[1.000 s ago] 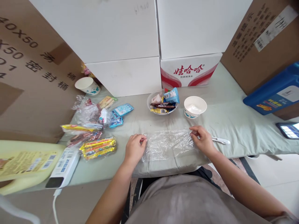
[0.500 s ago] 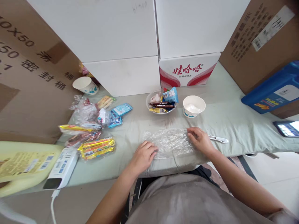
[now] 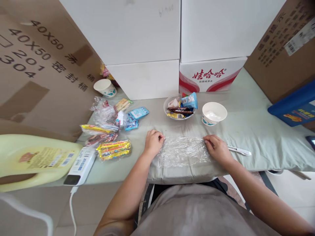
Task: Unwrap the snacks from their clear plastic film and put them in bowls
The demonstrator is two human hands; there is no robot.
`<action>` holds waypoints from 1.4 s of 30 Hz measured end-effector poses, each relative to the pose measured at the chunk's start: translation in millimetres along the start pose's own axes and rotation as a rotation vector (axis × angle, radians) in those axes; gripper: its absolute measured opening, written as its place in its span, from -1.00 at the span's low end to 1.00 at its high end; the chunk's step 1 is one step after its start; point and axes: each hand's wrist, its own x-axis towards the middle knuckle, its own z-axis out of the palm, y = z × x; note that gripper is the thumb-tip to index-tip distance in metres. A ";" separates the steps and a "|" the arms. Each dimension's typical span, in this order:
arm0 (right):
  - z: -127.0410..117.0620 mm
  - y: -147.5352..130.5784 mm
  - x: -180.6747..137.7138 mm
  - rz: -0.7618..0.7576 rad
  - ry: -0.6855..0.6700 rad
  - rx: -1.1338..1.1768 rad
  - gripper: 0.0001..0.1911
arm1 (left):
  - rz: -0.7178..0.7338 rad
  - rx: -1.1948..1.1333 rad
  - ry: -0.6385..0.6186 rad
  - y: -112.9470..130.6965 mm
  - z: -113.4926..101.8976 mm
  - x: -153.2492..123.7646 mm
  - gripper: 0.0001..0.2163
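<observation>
A crinkled sheet of clear plastic film [image 3: 184, 151] lies spread flat on the cloth at the near edge. My left hand [image 3: 153, 143] pinches its far left corner between thumb and fingers. At the far right corner, my right hand [image 3: 218, 150] pinches the film in the same way. A white utility knife [image 3: 240, 150] lies just right of my right hand. Beyond the film stand a clear bowl [image 3: 166, 114] of wrapped snacks and a paper cup [image 3: 214, 114] with some clear plastic inside.
On the left lie several snack packs [image 3: 114, 149], some in clear bags, near another paper cup [image 3: 105, 88]. A power strip [image 3: 82, 165] and a yellow jug [image 3: 36, 164] are closer. White boxes [image 3: 211, 77] wall off the back. At right leans a blue container [image 3: 292, 109].
My left hand has moved from the film's left side up to its far left corner and now pinches it. My right hand stays at the right corner. The view has shifted left.
</observation>
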 end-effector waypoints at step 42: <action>-10.7 -20.8 -14.4 -0.311 -0.152 -0.390 -0.48 | 0.735 0.167 -0.340 70.2 43.2 -49.7 -0.35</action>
